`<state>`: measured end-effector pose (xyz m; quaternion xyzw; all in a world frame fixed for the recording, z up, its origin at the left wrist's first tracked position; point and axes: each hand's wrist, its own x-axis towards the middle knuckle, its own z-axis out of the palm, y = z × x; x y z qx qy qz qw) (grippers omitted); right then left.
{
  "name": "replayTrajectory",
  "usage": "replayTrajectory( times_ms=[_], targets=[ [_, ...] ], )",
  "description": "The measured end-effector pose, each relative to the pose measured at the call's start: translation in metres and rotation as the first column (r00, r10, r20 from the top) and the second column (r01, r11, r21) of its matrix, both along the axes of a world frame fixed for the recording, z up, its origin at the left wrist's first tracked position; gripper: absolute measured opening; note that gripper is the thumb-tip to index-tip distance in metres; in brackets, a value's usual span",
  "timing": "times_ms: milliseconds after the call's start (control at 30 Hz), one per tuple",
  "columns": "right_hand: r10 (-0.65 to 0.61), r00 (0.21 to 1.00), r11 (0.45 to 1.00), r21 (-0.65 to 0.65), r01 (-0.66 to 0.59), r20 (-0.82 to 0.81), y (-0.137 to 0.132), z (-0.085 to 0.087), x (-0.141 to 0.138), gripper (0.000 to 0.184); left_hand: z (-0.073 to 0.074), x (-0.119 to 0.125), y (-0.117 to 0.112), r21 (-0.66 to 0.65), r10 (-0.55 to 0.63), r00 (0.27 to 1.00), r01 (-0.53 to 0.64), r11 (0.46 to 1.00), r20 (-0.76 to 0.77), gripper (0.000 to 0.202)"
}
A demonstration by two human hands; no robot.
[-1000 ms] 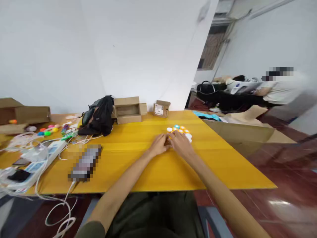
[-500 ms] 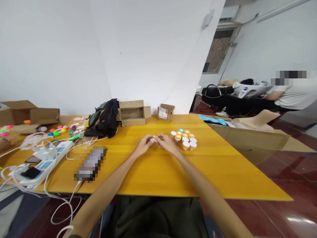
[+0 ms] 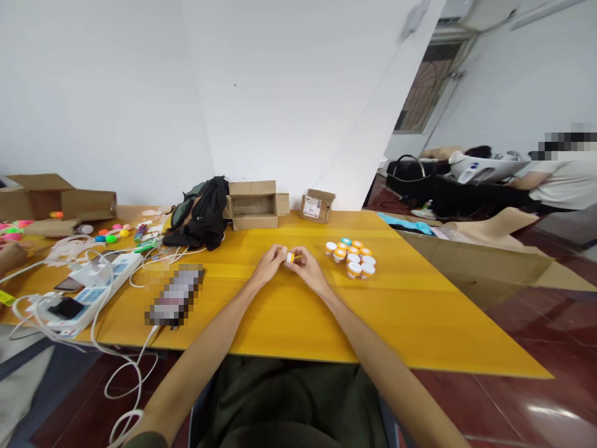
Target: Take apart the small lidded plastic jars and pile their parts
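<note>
Between my two hands, above the middle of the table (image 3: 289,317), is a small jar (image 3: 290,257) with a white and orange end, lying on its side. My right hand (image 3: 306,267) is closed round its orange end. My left hand (image 3: 269,264) pinches at the other end, and its fingertips hide part of the jar. To the right of my hands stands a tight cluster of similar little jars, among them a white-lidded jar (image 3: 354,269), an orange-rimmed jar (image 3: 339,254) and a teal-lidded jar (image 3: 346,241).
At the back are an open cardboard box (image 3: 254,221), a smaller carton (image 3: 317,206) and a black backpack (image 3: 205,214). A phone (image 3: 177,294) and a power strip (image 3: 105,292) with trailing cables lie left. A person (image 3: 566,177) sits far right beyond a large box (image 3: 476,255).
The jar has turned in my fingers, so its orange and white end now shows. My hands stay close together, and the whole view has shifted slightly.
</note>
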<state>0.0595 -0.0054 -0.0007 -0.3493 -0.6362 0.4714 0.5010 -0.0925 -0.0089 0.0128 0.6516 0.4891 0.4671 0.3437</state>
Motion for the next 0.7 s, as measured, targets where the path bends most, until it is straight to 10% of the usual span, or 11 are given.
replayTrajectory(
  times_ms=[700],
  targets=[
    [0.015,1.000,1.000,-0.016,-0.015,0.007,-0.0009,0.0018,-0.0024,0.029,0.0059,-0.0060,-0.0041,-0.008,0.018,0.998,-0.018,1.000,-0.066,0.041]
  ],
)
